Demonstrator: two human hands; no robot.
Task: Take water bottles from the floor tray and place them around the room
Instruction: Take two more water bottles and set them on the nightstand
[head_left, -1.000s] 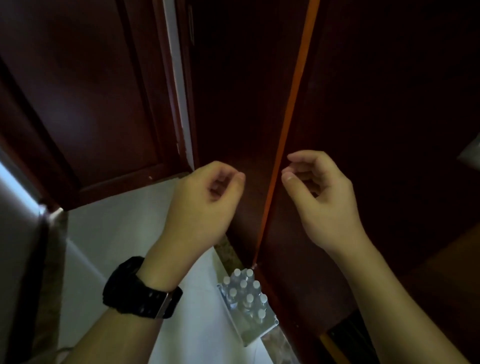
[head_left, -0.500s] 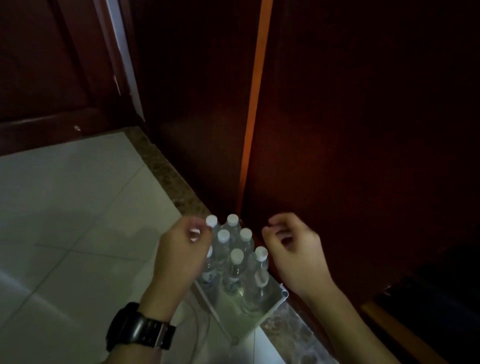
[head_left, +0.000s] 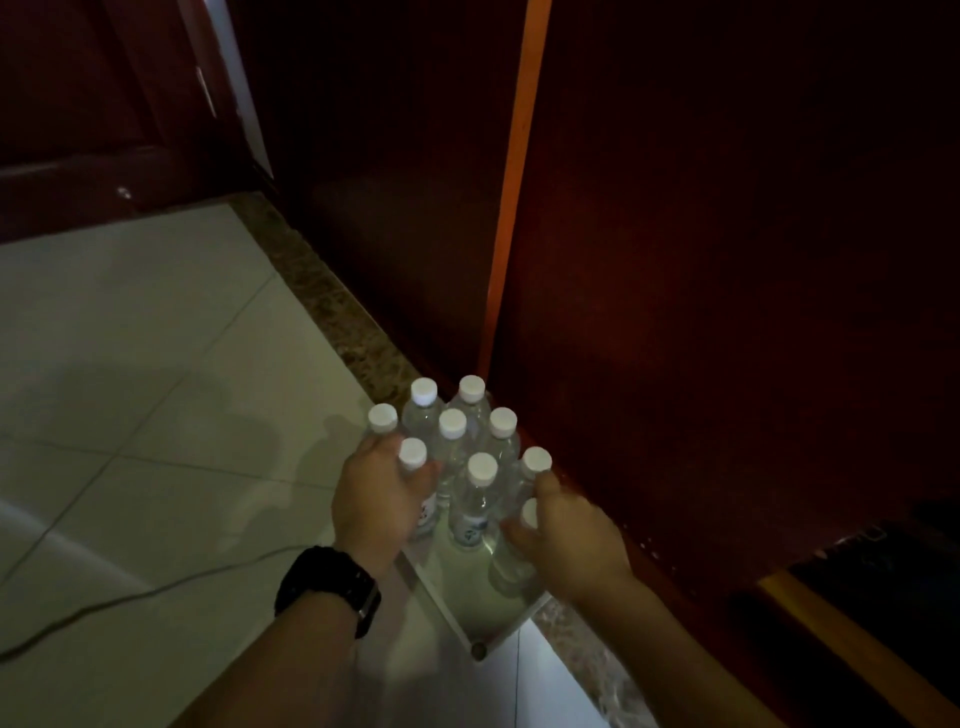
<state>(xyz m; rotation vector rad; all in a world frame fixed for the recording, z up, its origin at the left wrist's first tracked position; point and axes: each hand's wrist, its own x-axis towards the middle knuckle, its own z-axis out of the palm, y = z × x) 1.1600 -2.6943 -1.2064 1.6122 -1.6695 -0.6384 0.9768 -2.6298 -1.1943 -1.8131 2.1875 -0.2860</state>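
Your left hand (head_left: 382, 496) is down in the tray (head_left: 501, 631) on the floor, and its fingers are wrapped around a bottle (head_left: 413, 457) with a white cap at the left side of the bunch. Another bottle (head_left: 383, 418) stands just past your fingertips, touching or almost touching them. Your right hand (head_left: 569, 535) is curled around a bottle (head_left: 519, 551) at the right side, near the front of the tray, and its cap peeks out between your thumb and fingers. The other water bottles (head_left: 480, 483) stand up straight, close together, all with white caps. The tray sits on the pale tile floor (head_left: 156, 364), right beside the dark wooden wall (head_left: 727, 312) with an orange strip (head_left: 511, 208). You wear a black watch (head_left: 330, 587) on your left wrist. A thin cord (head_left: 104, 605) lies on the floor to the left, well apart from the tray.
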